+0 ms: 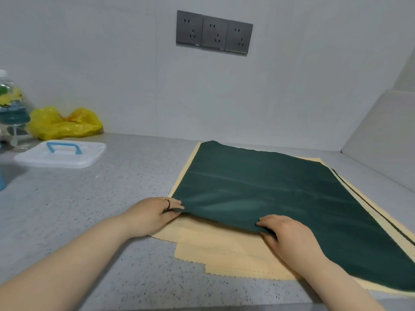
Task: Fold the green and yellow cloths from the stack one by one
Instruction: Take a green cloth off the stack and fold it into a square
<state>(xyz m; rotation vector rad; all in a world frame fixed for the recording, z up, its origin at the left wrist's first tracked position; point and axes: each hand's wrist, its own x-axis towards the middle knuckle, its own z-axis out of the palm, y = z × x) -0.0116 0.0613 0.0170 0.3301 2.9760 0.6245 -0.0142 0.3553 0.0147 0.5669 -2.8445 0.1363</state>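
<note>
Both hands are pinching the green cloth by its near edge, left hand at its corner, right hand beside it, yellow cloths lying beneath them.

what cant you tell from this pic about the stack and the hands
Head view, the only one:
Stack count: the green cloth covers the yellow cloths; only their edges show.
Lower fingers of the left hand and right hand: tucked under the green cloth's lifted edge.
Near right corner of the green cloth: cut off by the frame's right edge.
Label on the bottle: blurred, cut by the left edge.
</note>
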